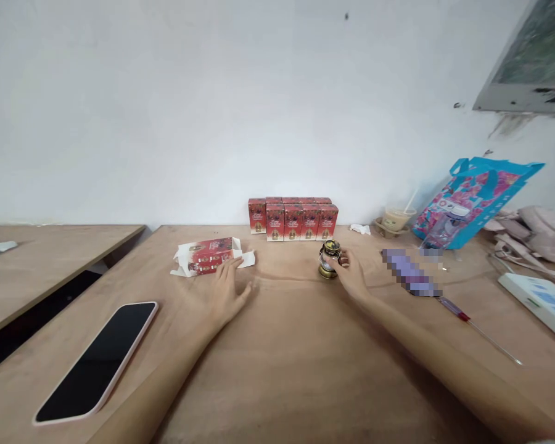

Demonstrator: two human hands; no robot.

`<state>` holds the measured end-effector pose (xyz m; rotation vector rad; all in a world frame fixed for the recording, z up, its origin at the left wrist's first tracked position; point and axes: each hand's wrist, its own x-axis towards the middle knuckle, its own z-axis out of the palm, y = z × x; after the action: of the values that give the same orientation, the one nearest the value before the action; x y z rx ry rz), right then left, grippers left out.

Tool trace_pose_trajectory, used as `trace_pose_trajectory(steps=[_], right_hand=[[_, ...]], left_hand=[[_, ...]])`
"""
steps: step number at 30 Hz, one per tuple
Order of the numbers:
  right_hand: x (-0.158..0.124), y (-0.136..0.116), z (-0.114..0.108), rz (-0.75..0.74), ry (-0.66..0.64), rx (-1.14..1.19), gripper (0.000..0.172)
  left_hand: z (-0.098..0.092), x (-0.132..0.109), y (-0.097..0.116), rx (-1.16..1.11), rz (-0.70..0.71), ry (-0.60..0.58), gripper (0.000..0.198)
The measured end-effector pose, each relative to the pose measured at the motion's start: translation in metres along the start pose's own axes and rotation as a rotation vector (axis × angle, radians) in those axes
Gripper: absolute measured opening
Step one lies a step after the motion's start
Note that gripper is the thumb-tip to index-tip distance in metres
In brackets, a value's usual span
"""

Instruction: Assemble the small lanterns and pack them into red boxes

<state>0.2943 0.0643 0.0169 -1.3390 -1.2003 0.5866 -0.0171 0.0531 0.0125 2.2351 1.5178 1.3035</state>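
My right hand (351, 275) is closed round a small brass-coloured jar with a dark lid (328, 259), which stands on the wooden table (287, 357). My left hand (226, 290) lies flat with its fingers stretched out, its fingertips touching an opened red and white carton (208, 255) that lies on its side. Behind both, a row of several upright red cartons (292, 219) stands against the wall.
A phone with a pink case (99, 361) lies face up at the near left. At the right are a screwdriver (478, 330), a blurred purple object (411, 272), a drink cup (396, 218), a blue patterned bag (474, 200) and a white flat box (539, 298). A second table (37, 265) stands left across a gap.
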Motion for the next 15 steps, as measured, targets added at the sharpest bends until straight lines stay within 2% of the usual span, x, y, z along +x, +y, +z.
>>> trace_pose_trajectory(steps=[2,5,8,10,12,15], right_hand=[[0.001,0.007,-0.006,-0.024,-0.016,-0.072,0.05],[-0.008,0.012,-0.005,-0.114,0.017,-0.169,0.057],[-0.026,0.014,-0.003,-0.309,0.153,-0.297,0.064],[-0.039,0.015,-0.002,-0.499,0.197,-0.371,0.06],[-0.049,0.017,-0.001,-0.719,0.152,-0.413,0.052],[-0.061,0.016,0.003,-0.947,-0.098,-0.439,0.037]], left_hand=[[-0.007,0.012,-0.012,0.239,0.038,0.05,0.063],[-0.017,0.026,-0.03,0.498,-0.022,0.116,0.078],[-0.022,0.03,-0.043,0.592,-0.154,0.093,0.078],[-0.023,0.028,-0.048,0.616,-0.189,0.089,0.07],[-0.023,0.026,-0.049,0.627,-0.15,0.119,0.063],[-0.021,0.021,-0.044,0.567,-0.022,0.139,0.049]])
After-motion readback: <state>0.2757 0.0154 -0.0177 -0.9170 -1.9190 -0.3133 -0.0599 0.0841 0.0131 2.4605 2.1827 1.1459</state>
